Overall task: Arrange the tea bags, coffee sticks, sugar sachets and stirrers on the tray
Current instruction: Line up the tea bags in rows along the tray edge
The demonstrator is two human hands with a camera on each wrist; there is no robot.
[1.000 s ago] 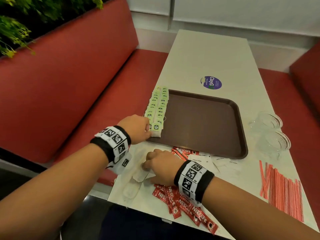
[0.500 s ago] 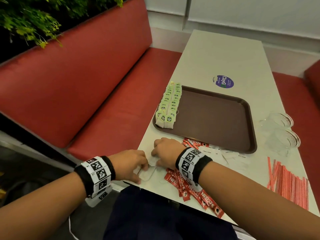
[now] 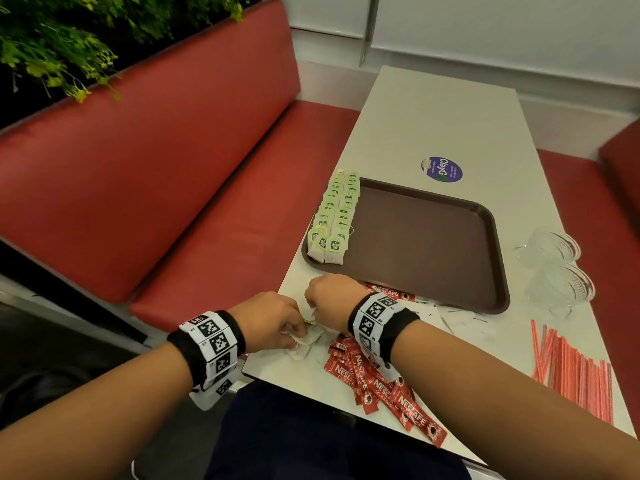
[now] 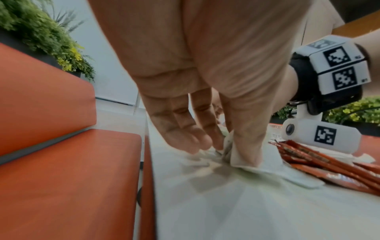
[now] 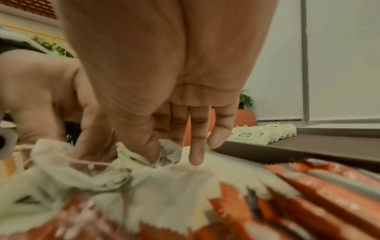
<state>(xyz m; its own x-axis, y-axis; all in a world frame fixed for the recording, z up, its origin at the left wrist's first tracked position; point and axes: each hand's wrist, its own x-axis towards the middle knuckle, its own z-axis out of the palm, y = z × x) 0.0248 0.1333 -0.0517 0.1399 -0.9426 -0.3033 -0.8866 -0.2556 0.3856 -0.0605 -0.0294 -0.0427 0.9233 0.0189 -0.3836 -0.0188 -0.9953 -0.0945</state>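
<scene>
A brown tray (image 3: 433, 244) lies on the pale table. Two rows of green-tagged tea bags (image 3: 334, 216) line its left edge and show again in the right wrist view (image 5: 257, 134). Both hands work at the table's near left corner on a few loose white tea bags (image 3: 306, 339). My left hand (image 3: 294, 330) pinches one tea bag (image 4: 232, 151) between thumb and fingers. My right hand (image 3: 317, 310) pinches another tea bag (image 5: 166, 151) just beside it. Red coffee sticks (image 3: 381, 382) lie under my right wrist. White sugar sachets (image 3: 460, 317) sit in front of the tray, and red stirrers (image 3: 571, 368) lie at the right.
Two clear plastic cups (image 3: 554, 265) stand right of the tray. A purple sticker (image 3: 442, 169) marks the table beyond it. A red bench (image 3: 173, 202) runs along the left, close to the table edge, with plants (image 3: 62, 39) above its back.
My left hand has come back from the tea bag rows on the tray to the near corner and joined the right hand on the loose tea bags. The right hand has barely shifted.
</scene>
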